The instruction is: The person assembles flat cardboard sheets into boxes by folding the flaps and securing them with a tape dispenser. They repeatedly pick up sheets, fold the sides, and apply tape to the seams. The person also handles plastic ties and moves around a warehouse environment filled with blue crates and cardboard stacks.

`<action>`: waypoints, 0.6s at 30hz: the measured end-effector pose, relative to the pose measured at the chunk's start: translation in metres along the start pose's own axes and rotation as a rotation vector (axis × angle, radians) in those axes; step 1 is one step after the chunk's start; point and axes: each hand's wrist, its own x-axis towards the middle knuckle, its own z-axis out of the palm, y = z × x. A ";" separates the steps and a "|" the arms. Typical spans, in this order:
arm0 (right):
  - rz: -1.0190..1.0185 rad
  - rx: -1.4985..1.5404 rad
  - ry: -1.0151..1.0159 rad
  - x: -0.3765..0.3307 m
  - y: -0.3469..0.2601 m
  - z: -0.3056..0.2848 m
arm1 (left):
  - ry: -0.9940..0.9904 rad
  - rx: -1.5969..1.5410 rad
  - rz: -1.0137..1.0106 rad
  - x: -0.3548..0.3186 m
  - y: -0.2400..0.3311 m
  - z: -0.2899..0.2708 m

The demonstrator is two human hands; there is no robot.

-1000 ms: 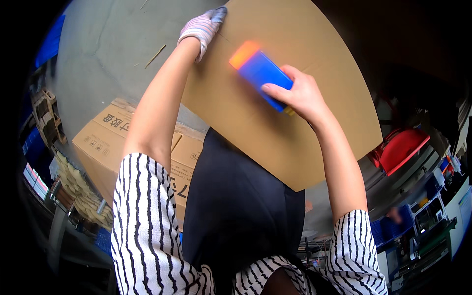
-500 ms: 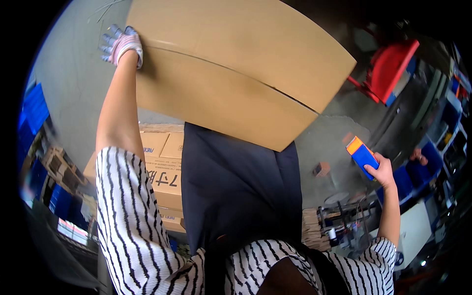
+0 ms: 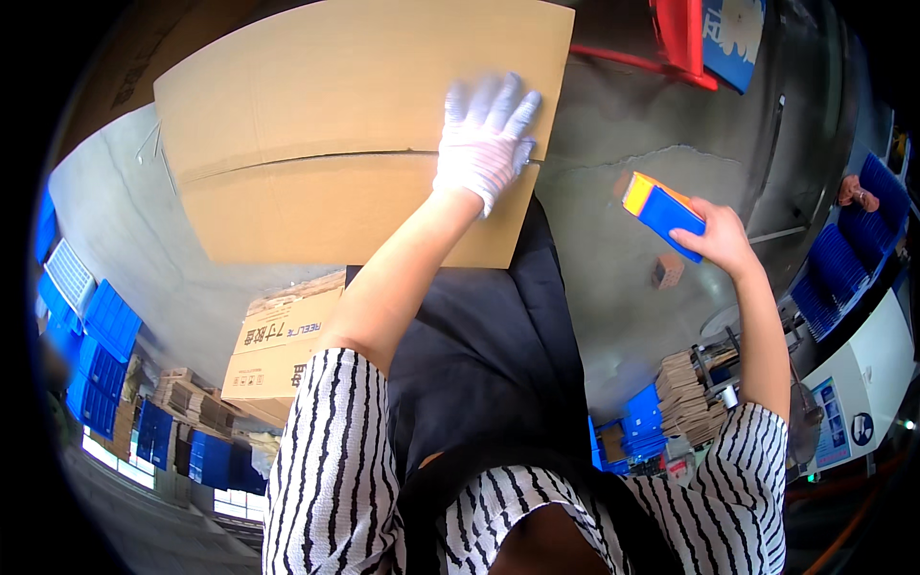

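Note:
A large brown cardboard box (image 3: 335, 206) lies in front of me, its two top flaps meeting along a narrow seam. My left hand (image 3: 484, 144), in a white striped glove, rests flat over that seam near the box's right end, fingers spread. Off to the right, my bare right hand (image 3: 719, 235) grips what looks like a blue-and-orange tape dispenser (image 3: 671, 222). Its yellow end points up and left, apart from the box. The underside of the dispenser is hidden.
Printed cartons (image 3: 273, 350) stand at the lower left. A red chair (image 3: 680, 38) and a blue board are at the far right. A brick-like block (image 3: 668, 271) sits on the floor. Stacked cardboard (image 3: 690, 398), blue crates (image 3: 113, 321) and a white table (image 3: 867, 374) lie around.
My left hand has gone from the box's left edge to the right end of its seam. The view has turned, and my right hand still holds the dispenser.

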 end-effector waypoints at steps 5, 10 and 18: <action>0.066 -0.055 0.076 0.087 -0.030 0.082 | 0.062 0.024 0.013 0.004 0.001 0.022; 0.271 0.116 0.074 0.142 -0.122 0.138 | 0.134 -0.007 0.001 0.002 -0.008 0.023; 0.441 0.088 0.106 0.154 -0.134 0.151 | 0.072 -0.048 -0.008 -0.005 -0.013 0.013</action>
